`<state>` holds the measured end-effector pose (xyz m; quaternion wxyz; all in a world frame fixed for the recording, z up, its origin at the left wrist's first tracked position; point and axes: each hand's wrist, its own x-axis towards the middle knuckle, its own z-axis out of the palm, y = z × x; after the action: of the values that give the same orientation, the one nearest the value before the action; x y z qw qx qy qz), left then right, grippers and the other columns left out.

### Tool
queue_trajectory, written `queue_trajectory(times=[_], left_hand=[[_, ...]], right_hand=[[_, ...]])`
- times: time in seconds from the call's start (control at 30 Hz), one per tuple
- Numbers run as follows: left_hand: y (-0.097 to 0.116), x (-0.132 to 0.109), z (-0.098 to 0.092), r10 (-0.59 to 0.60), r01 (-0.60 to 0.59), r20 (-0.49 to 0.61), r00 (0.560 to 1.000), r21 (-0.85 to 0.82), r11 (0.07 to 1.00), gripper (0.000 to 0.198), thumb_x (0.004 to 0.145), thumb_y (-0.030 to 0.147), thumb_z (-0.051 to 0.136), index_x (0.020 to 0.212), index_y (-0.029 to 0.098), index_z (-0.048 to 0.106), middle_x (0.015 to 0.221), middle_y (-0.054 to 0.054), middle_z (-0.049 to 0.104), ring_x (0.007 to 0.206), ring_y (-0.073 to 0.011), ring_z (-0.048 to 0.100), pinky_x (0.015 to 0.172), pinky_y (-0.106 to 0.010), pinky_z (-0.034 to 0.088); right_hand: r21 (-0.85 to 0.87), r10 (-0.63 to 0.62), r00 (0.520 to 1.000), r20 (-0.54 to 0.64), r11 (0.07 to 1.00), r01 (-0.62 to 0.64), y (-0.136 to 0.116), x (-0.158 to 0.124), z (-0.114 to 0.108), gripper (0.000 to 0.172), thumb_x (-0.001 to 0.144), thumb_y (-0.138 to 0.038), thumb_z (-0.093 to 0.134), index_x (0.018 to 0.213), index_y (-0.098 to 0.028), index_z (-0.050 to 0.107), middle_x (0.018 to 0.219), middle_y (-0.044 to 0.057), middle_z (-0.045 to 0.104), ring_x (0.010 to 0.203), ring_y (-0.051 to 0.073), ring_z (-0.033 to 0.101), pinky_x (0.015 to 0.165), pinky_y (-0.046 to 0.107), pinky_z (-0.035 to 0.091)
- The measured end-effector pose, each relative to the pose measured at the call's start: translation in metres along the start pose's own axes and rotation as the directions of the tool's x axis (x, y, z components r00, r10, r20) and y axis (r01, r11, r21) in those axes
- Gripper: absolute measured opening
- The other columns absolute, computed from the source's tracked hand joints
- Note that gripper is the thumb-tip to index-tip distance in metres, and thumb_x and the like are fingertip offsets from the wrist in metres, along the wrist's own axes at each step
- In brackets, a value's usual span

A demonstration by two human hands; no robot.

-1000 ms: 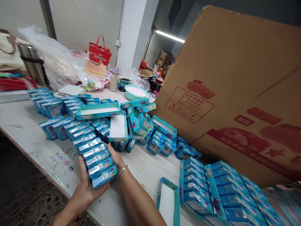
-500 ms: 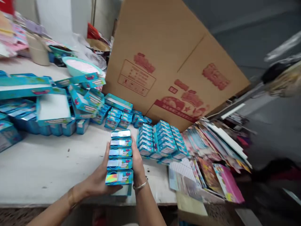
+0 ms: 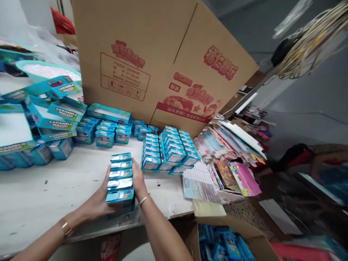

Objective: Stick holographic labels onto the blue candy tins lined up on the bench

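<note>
Between my two palms I grip a row of small blue candy boxes [image 3: 120, 183], standing one behind another near the table's front edge. My left hand [image 3: 99, 197] presses on the row's left side, its fingers partly hidden beneath and behind the boxes. Along the right side lies my right hand [image 3: 139, 179], thumb and fingers against the boxes. Just right of my right hand are packed rows of the same boxes [image 3: 170, 150]. Farther back, a few more boxes [image 3: 104, 137] stand in short rows.
A big brown carton [image 3: 152, 58] rises behind the boxes. Open blue display trays [image 3: 61, 108] are piled at left, near a teal bowl [image 3: 46, 70]. Papers and cards [image 3: 231, 141] lie at right. Below the table edge, an open carton [image 3: 261, 241] holds blue packs.
The view has swung to the right and now shows the carton of blue packs below. My hands still hold the row of boxes, now slightly farther left in view.
</note>
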<state>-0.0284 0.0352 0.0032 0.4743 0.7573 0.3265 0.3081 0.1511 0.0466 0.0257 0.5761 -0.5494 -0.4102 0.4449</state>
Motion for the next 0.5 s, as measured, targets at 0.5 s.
queue_trajectory(times=[0.5], left_hand=[[-0.002,-0.009,0.02,0.029,-0.019,-0.09,0.995,0.117,0.993,0.123,0.082,0.031,0.075,0.164,0.022,-0.016,0.173,-0.021,0.01,0.157,-0.0395,0.021,0.124,-0.061,0.027]], right_hand=[[-0.672,-0.06,0.97,0.234,0.711,0.207,-0.047,0.017,-0.009,0.074,0.097,-0.051,0.057,0.157,-0.009,0.041,0.167,0.018,0.03,0.158,0.036,0.02,0.128,0.052,0.015]])
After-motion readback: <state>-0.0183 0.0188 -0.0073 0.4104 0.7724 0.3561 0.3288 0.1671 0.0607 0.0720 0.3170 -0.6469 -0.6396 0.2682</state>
